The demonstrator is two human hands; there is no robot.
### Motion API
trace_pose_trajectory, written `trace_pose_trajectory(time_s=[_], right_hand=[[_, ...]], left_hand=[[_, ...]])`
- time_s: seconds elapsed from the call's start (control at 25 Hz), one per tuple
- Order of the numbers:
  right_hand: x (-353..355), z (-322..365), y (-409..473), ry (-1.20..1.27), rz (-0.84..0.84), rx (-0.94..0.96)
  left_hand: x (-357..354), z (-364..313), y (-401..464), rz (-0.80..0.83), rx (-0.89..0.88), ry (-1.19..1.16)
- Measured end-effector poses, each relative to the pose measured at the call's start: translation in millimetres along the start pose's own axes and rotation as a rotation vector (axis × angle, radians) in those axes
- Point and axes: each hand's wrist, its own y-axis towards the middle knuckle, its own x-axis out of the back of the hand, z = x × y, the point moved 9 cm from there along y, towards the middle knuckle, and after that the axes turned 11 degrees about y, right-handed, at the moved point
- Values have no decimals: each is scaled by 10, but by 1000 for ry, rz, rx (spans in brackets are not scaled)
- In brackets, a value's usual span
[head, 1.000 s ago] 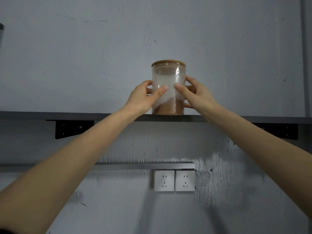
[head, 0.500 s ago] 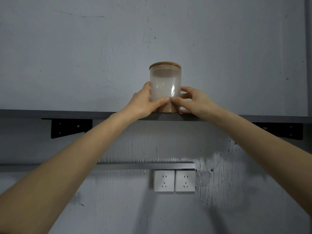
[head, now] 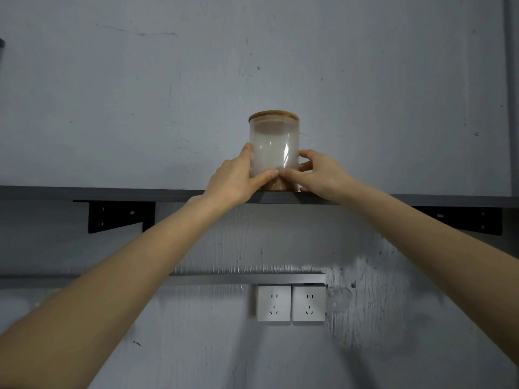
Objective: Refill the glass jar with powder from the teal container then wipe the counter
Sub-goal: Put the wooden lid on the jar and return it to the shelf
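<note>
A glass jar [head: 273, 147] with a wooden lid stands upright on a dark wall shelf [head: 112, 193]. Its glass is clouded and a thin layer of brown powder shows at the bottom. My left hand [head: 234, 181] wraps the jar's lower left side, thumb across the front. On the lower right side, my right hand [head: 320, 172] holds it too, and the two thumbs nearly meet at the front. The teal container and the counter are out of view.
The shelf rests on black brackets [head: 120, 216] at the left and right [head: 463, 220]. Below runs a metal rail [head: 247, 278] with two white sockets [head: 290, 303] under it. The grey wall fills everything behind.
Both hands slid down the jar from its middle to its base, and the thumbs came together at the front. The jar stayed on the shelf.
</note>
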Motion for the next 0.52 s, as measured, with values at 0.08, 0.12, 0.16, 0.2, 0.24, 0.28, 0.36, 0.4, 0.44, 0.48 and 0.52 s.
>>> trace_pose_trajectory(time_s=[0.08,0.12,0.16,0.2,0.24,0.28,0.36,0.4,0.44,0.48,0.52], right_hand=[[-7,38,-24,-72,0,37],[-17,64,-43,-129,4,64],[-24,87,-63,-180,6,92],[-24,101,-82,-213,8,112],[-22,102,-101,-231,9,121],[-21,98,-118,-246,11,123],[-28,100,-166,-296,11,132],[-29,107,-197,-320,10,145],[-24,123,-240,-334,4,162],[-13,150,-282,-344,-4,184],[-8,173,-354,-356,-13,208]], left_hand=[[-1,-5,-9,16,-14,-3],[3,-5,-15,22,-28,19],[9,-10,-21,28,-43,52],[13,-16,-29,33,-57,81],[14,-22,-45,36,-65,101],[17,-28,-61,36,-70,111],[30,-53,-123,28,-77,128],[43,-73,-161,21,-84,144],[61,-95,-205,8,-96,170],[86,-125,-242,-7,-112,202],[97,-152,-308,-16,-127,233]])
